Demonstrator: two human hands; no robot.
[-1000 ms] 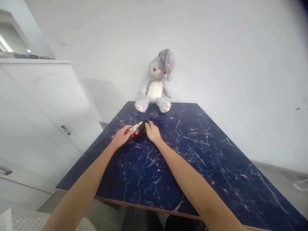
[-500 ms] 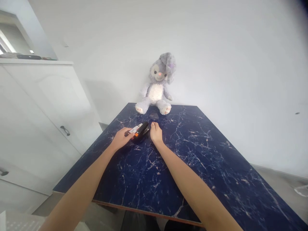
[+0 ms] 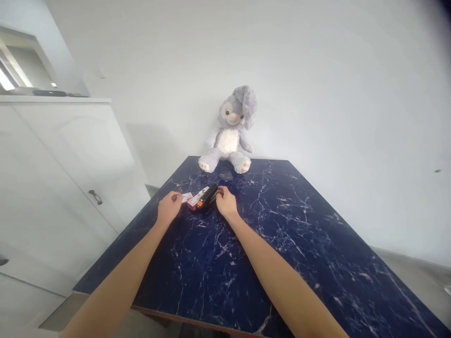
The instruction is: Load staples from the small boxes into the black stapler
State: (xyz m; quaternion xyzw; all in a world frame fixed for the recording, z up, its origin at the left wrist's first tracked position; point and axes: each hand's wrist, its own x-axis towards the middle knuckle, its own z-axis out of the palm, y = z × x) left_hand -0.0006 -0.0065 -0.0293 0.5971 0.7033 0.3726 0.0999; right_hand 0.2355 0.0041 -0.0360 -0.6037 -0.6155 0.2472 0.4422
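Left hand (image 3: pixel 168 207), fingers curled at the edge of a white-and-red piece (image 3: pixel 187 197); whether it grips, I cannot tell. Next, a small box (image 3: pixel 196 200) lies on the blue tabletop (image 3: pixel 211 267), beside a black stapler (image 3: pixel 209 196). If piece and box are joined, a leftward tug could drag both. Right hand (image 3: pixel 226 202) has fingertips at the stapler's right side, grip unclear; a careless push could knock it into the box. Box print is too small to read; no brand is legible.

On the table (image 3: pixel 197 263), the stapler (image 3: pixel 208 196) lies right of the box (image 3: pixel 198 197), before the plush toy (image 3: pixel 228 141).
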